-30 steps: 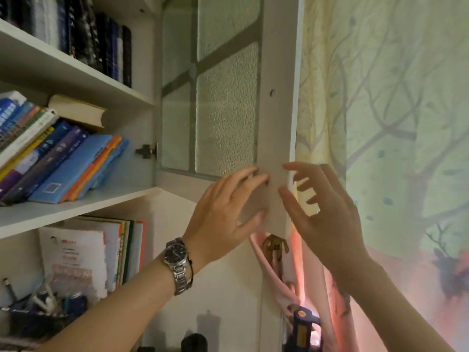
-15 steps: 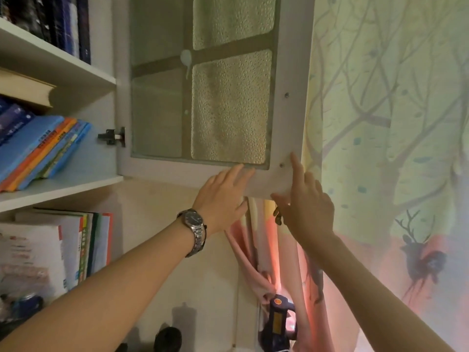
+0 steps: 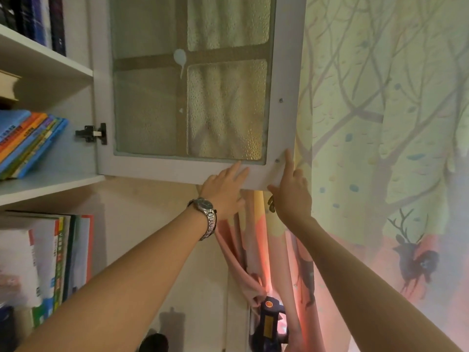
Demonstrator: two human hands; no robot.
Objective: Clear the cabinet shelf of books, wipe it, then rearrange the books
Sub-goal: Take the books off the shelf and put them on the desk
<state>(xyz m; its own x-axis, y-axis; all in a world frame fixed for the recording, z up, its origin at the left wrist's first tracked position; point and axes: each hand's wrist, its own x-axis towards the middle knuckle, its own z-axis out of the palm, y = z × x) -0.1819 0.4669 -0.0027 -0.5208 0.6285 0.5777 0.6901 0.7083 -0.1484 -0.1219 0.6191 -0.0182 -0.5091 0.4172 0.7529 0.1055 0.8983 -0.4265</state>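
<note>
Books [image 3: 28, 141] far L of fingers [image 3: 288, 158]

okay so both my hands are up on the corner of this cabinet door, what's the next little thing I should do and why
Probably let go of the door and reach your left hand to the leaning books on the shelf. The door already stands swung wide on its hinge, the shelf front is exposed, and both hands, the right hand included, only touch the frame's lower corner with straight fingers, holding nothing.
</note>
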